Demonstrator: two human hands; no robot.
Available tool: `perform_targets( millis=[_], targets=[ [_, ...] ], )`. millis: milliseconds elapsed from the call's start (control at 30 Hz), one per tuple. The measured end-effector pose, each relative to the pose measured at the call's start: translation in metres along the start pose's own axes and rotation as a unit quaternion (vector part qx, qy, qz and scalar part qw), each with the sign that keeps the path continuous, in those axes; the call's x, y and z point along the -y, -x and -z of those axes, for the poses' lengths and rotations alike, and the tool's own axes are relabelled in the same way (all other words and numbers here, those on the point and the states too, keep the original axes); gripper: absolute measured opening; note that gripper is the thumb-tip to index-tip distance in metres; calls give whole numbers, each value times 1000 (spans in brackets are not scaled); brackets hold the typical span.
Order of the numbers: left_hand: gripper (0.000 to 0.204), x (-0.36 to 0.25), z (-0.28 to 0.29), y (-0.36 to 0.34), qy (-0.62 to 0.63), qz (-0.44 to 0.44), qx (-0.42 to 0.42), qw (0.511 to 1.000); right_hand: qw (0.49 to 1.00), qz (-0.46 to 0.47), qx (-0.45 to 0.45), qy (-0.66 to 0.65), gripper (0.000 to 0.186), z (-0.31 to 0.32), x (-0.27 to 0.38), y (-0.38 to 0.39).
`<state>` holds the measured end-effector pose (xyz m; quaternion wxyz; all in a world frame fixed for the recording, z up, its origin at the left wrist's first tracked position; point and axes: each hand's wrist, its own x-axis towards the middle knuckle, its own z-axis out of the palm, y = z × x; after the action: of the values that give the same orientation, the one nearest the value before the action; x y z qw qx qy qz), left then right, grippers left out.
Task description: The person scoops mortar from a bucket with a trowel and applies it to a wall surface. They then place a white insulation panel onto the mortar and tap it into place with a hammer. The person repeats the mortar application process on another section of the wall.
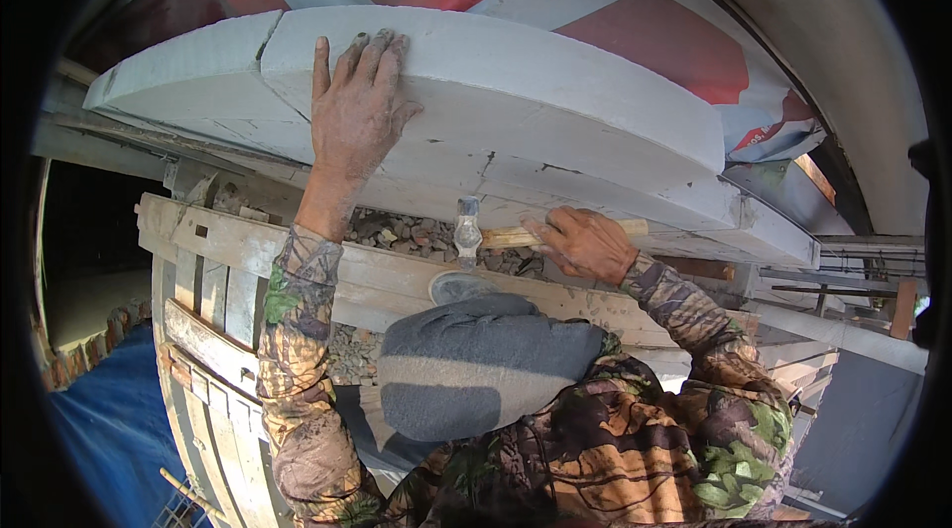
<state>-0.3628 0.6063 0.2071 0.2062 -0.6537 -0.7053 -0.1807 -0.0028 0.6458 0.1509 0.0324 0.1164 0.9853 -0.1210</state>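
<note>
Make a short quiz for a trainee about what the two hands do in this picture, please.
1. True or false: the left hand lies flat on the white block.
2. What does the right hand hold? A) hammer B) trowel C) brush
3. What fills the wooden formwork below the block?

Key: 1 true. 2 A, its grip is shut on the hammer handle. 3 small stones.
</note>
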Motion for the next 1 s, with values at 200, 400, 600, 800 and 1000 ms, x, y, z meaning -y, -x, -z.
perform_targets(
  millis=[200,400,600,800,1000],
  targets=[
    [88,0,1,4,-6,1,-9,1000,991,-127,-39,21,50,-21,-39,5],
    [86,-4,2,2,-7,12,0,1000,989,-135,-30,53,49,-26,-39,7],
    [85,-10,13,-8,-12,26,25,999,989,-93,-109,-35,48,14,-4,27],
    [84,-10,10,-5,-19,14,-3,1000,923,-203,-326,12,31,116,3,74],
    [84,-9,7,-4,-20,8,-22,1000,885,-395,-244,13,23,160,-25,75]
  ],
)
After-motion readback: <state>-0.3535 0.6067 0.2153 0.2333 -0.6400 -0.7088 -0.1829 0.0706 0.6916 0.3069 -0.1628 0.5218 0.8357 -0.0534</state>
